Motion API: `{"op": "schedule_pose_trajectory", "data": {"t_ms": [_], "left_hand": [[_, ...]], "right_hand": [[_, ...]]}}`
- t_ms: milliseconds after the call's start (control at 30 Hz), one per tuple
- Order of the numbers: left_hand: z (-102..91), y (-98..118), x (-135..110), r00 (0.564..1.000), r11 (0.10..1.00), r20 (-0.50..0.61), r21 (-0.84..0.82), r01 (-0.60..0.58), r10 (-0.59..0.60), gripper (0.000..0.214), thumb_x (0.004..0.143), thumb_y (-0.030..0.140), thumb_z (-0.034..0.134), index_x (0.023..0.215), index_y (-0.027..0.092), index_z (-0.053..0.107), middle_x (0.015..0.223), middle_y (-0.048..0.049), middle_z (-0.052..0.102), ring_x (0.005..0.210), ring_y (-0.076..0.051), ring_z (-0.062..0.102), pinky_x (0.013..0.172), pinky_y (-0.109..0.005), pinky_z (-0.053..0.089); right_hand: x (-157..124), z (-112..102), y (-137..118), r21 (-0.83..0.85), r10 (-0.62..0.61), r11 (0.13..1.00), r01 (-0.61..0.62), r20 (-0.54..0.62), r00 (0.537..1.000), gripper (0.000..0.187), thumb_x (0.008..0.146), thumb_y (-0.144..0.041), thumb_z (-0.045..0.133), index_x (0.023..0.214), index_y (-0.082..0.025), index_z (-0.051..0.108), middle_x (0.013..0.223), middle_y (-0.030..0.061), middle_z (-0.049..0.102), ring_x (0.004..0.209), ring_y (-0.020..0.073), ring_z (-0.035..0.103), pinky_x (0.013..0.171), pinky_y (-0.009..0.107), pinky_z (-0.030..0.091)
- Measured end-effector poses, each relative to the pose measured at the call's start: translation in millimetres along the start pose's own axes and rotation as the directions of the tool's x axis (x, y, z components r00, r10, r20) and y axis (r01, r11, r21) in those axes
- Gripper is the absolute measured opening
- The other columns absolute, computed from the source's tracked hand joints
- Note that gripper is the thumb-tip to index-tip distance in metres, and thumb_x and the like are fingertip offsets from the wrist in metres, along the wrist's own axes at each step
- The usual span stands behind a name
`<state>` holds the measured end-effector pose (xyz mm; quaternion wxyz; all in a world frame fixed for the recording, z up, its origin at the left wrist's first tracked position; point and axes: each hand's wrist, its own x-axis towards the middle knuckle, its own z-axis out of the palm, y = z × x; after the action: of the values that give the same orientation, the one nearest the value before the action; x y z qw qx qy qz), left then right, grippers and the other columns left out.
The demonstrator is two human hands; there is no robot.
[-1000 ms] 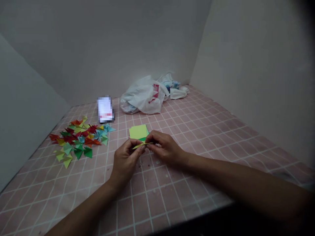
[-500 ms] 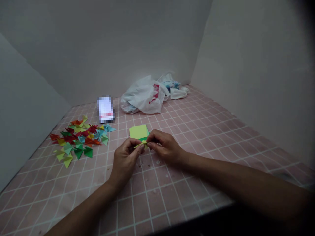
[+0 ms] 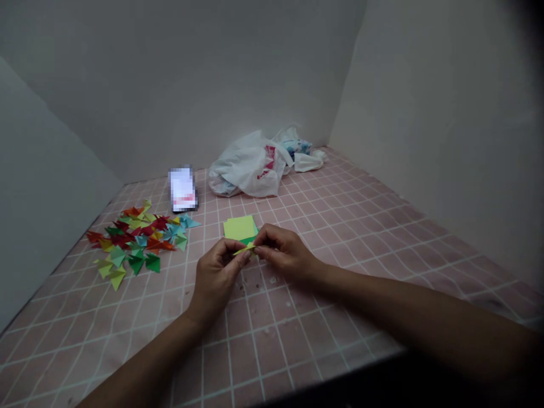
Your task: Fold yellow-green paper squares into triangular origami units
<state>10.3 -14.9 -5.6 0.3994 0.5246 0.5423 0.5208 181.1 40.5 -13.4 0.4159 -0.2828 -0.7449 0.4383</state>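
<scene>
Left hand (image 3: 216,275) and right hand (image 3: 287,254) pinch a small piece of folded yellow paper (image 3: 241,250) between thumbs and fingers, one at each end, over a pink bench (image 3: 340,215) ruled with white lines. The piece sits just on the near side of a stack of square paper (image 3: 239,228), yellow on top with green showing below. To the left spreads a pile of folded paper shapes (image 3: 148,230) in red, orange, yellow, green and blue. Behind stand a phone (image 3: 182,190), its lit screen blurred, and a crumpled white plastic bag (image 3: 249,167) near the wall (image 3: 191,85).
</scene>
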Motion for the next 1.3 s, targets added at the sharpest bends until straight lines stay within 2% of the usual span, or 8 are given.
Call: {"op": "schedule_pose_trajectory", "data": {"t_ms": [300,633,700,767,833,900,1167,1300], "left_hand": [[-2.4,0.6,3.4,1.000,1.000,-0.020,-0.030,0.000,-0.001,0.016,0.075,0.030,0.074,0.079,0.017,0.066,0.069,0.0006,0.067,0.064,-0.013,0.063,0.061,-0.025,0.050],[-7.0,1.6,7.3,0.999,1.000,0.033,0.014,0.001,-0.002,0.014,0.080,0.030,0.069,0.077,0.017,0.065,0.068,0.0007,0.064,0.065,-0.013,0.060,0.064,-0.025,0.048],[-8.2,1.0,8.4,0.998,0.995,0.031,0.089,-0.052,0.049,0.012,0.080,0.030,0.070,0.081,0.018,0.067,0.076,-0.0006,0.066,0.071,-0.015,0.061,0.067,-0.026,0.048],[-9.3,0.6,9.1,0.988,0.969,0.045,0.192,-0.157,0.151,0.010,0.079,0.027,0.072,0.085,0.019,0.069,0.083,-0.0018,0.066,0.077,-0.016,0.062,0.071,-0.027,0.048],[-10.1,-0.2,9.0,0.966,0.929,0.090,0.263,-0.259,0.244,0.006,0.080,0.025,0.071,0.083,0.020,0.070,0.083,-0.0017,0.065,0.077,-0.016,0.061,0.071,-0.027,0.046],[-10.3,-1.1,8.4,0.953,0.911,0.121,0.281,-0.301,0.277,0.008,0.083,0.025,0.068,0.076,0.020,0.068,0.078,-0.0010,0.063,0.074,-0.016,0.059,0.068,-0.027,0.044],[-7.9,-2.8,7.5,0.982,0.960,0.072,0.208,-0.185,0.174,0.011,0.083,0.026,0.067,0.074,0.019,0.066,0.077,-0.0006,0.061,0.074,-0.015,0.057,0.068,-0.027,0.043],[-6.9,-4.1,5.9,0.999,0.999,0.035,-0.001,0.041,-0.041,0.017,0.079,0.032,0.072,0.073,0.018,0.064,0.069,0.0020,0.058,0.065,-0.012,0.052,0.062,-0.024,0.039]], "right_hand": [[0.9,0.3,6.2,0.135,0.102,0.986,-0.102,0.006,0.995,0.008,0.082,-0.022,0.063,0.079,-0.018,0.057,0.071,-0.0013,0.058,0.065,0.0120,0.051,0.060,0.026,0.040],[4.5,-2.4,5.8,0.064,0.085,0.994,-0.083,-0.017,0.996,0.010,0.081,-0.021,0.063,0.075,-0.018,0.057,0.069,-0.0007,0.058,0.064,0.0127,0.051,0.059,0.026,0.039],[5.1,-2.8,7.3,0.036,0.076,0.997,-0.075,-0.014,0.997,0.009,0.081,-0.019,0.063,0.075,-0.018,0.057,0.069,-0.0007,0.058,0.066,0.0129,0.051,0.060,0.026,0.038],[4.7,-2.5,7.3,-0.026,0.060,0.998,-0.060,0.014,0.998,0.008,0.081,-0.017,0.062,0.075,-0.017,0.058,0.071,-0.0007,0.058,0.067,0.0128,0.051,0.061,0.025,0.038],[3.5,-1.6,6.0,-0.063,0.045,0.997,-0.042,0.043,0.998,0.008,0.083,-0.017,0.063,0.076,-0.017,0.059,0.074,-0.0001,0.059,0.068,0.0127,0.052,0.063,0.026,0.039],[2.5,-0.5,4.7,-0.069,0.030,0.997,-0.025,0.061,0.998,0.009,0.084,-0.019,0.064,0.077,-0.017,0.060,0.075,0.0003,0.060,0.069,0.0124,0.052,0.064,0.026,0.039],[3.4,-0.4,7.0,-0.005,0.062,0.998,-0.062,0.050,0.997,0.007,0.083,-0.017,0.064,0.077,-0.017,0.060,0.071,-0.0015,0.057,0.064,0.0112,0.050,0.062,0.026,0.039],[2.7,-1.7,5.4,0.150,0.079,0.985,-0.085,0.048,0.996,0.008,0.090,-0.025,0.058,0.086,-0.018,0.057,0.074,-0.0018,0.057,0.065,0.0113,0.054,0.063,0.026,0.043]]}}
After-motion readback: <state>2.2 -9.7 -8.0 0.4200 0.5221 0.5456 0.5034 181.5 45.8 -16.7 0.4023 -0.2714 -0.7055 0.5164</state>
